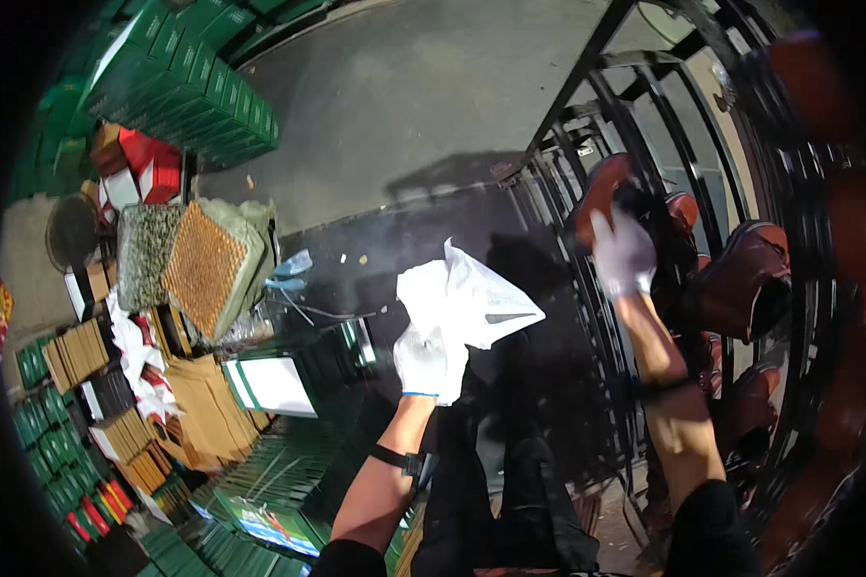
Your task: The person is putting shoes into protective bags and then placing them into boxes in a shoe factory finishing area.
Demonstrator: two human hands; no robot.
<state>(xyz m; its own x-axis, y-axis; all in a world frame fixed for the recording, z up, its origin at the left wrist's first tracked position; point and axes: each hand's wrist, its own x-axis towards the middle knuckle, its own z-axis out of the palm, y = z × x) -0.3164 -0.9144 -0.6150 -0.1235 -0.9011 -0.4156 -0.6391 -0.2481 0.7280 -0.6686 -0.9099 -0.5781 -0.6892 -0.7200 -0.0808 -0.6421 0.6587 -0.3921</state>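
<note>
My left hand [431,363], in a white knit glove, is closed on a crumpled sheet of thin white wrapping paper [481,293]. The paper spreads to the right with a pointed corner, in front of my body. Off to the right, my right hand [625,255], also gloved, grips a reddish-brown leather shoe [606,185] on a black metal rack [649,120]. The thumb lies along the shoe; the other fingers are partly hidden. More brown shoes [741,274] sit on the rack beside and below that hand.
Stacked green boxes [183,91] stand at the far left. A cushioned stool [212,264] with a beaded top is nearer. Brown cardboard [207,409], a white-and-green box [269,387] and more green boxes fill the left side. Blue scraps [291,269] lie on the dark floor.
</note>
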